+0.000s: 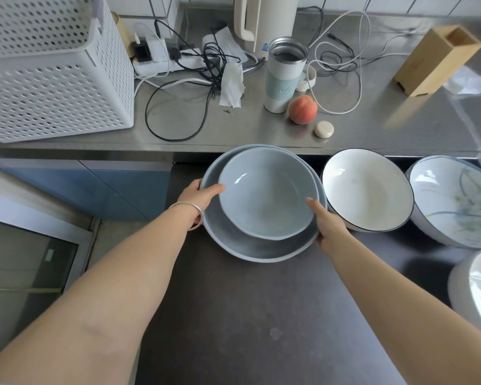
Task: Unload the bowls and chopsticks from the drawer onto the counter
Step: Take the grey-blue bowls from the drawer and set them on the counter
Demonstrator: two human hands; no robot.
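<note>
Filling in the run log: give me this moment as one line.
phase: lifting bowls | left hand: gripping rim of grey bowl stack | right hand: gripping opposite rim | white bowl: in drawer | counter: no bowls yet

Two nested grey-blue bowls (261, 207) upright over drawer (233, 315), beside white bowl (368, 190).

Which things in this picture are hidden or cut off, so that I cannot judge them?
Head view only:
- Chopsticks: none visible; the drawer is cut by the frame's bottom edge.
- Lower grey bowl: its inside is covered by the smaller grey bowl.
- Fingers of the left hand and right hand: hidden under the bowls.
- White bowl: cut by the right edge.
</note>
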